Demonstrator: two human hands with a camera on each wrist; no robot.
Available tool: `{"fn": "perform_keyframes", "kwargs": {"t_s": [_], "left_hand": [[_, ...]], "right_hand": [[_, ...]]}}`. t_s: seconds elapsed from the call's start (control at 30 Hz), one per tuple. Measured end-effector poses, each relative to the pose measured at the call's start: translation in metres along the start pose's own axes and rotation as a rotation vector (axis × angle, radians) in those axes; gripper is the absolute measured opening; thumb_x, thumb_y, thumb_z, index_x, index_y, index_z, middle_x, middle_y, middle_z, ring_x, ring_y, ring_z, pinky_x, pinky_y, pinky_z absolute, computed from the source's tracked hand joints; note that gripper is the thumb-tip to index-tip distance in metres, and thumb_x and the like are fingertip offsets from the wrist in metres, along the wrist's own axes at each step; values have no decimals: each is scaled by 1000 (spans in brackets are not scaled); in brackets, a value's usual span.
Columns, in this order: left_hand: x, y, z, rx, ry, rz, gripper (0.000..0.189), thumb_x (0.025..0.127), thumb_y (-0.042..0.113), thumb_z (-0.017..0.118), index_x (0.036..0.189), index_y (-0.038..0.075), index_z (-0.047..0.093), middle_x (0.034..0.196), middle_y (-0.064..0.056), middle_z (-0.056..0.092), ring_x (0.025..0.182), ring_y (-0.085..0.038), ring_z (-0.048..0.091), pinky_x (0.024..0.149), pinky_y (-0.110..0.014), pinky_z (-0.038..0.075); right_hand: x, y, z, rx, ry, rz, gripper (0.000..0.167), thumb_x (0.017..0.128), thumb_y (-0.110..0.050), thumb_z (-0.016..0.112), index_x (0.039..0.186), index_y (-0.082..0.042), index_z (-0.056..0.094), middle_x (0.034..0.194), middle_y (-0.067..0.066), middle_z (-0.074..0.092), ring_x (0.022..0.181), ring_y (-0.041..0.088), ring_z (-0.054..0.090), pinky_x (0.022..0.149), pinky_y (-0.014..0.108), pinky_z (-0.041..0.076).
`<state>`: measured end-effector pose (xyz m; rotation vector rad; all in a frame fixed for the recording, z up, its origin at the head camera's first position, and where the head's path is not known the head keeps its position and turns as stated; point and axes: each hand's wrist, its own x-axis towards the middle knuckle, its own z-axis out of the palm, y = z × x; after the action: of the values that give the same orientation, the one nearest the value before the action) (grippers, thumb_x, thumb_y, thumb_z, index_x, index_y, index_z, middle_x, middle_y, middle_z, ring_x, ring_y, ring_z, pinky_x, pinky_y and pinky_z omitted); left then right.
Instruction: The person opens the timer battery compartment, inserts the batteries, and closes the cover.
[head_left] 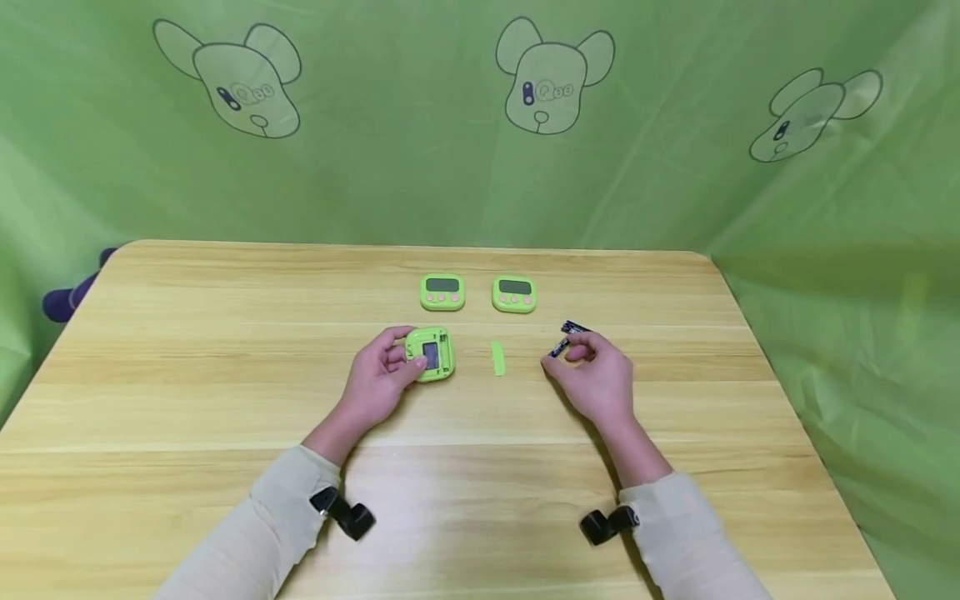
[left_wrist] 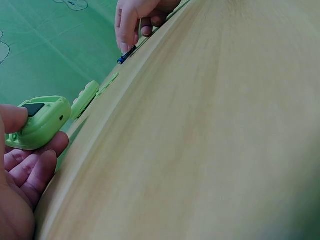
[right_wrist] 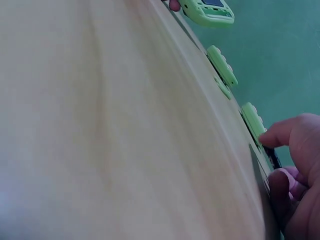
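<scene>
In the head view my left hand (head_left: 377, 382) holds a green digital timer (head_left: 447, 354) with its back facing up, thumb across it. The timer's battery compartment stands uncovered at one side. My right hand (head_left: 602, 382) pinches a small dark battery (head_left: 559, 347) between thumb and fingers, low over the table. Just behind it lie more dark batteries (head_left: 574, 327), partly hidden by the fingers. A thin green battery cover (head_left: 498, 358) lies between the two hands. In the right wrist view the battery (right_wrist: 272, 157) shows between the fingers.
Two more green timers, a left one (head_left: 442, 292) and a right one (head_left: 514, 295), lie screen up towards the back of the wooden table (head_left: 480, 500). Green cloth (head_left: 420, 183) hangs behind the table's far edge. A purple object (head_left: 60, 304) shows beyond its left edge.
</scene>
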<state>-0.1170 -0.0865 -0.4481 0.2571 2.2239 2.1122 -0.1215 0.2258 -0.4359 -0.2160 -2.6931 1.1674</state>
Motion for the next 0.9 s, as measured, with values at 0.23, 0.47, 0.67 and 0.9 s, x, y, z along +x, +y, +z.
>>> {"fn": "perform_keyframes", "kwargs": {"t_s": [0.23,0.47,0.67,0.9], "left_hand": [[0,0,-1,-31,3,-16,43,92,-1,67,133,-3,54,91,-16,71,72,-19,64,60,-25,53],[0,-1,-1,-33,1,-27,44,92,0,67,134,-5,53,91,-16,71,72,-17,65,62,-26,55],[0,1,-1,-35,4,-30,44,92,-1,66,134,-6,53,89,-16,72,70,-16,65,60,-25,54],[0,1,0,-54,-8,-38,44,93,0,65,135,-7,53,83,-16,70,61,-24,65,54,-26,51]], "right_hand": [[-9,-7,8,183,-38,-125,41,76,-12,89,110,-2,69,87,10,66,66,19,58,56,18,48],[-16,-20,22,355,-93,-233,42,75,-1,87,113,2,68,91,17,66,68,24,59,59,20,50],[-31,-59,23,425,-162,-259,42,76,8,83,114,9,65,93,26,63,69,28,57,58,22,49],[-41,-84,34,487,-206,-354,43,75,11,81,115,12,63,93,29,62,68,37,56,55,20,47]]}}
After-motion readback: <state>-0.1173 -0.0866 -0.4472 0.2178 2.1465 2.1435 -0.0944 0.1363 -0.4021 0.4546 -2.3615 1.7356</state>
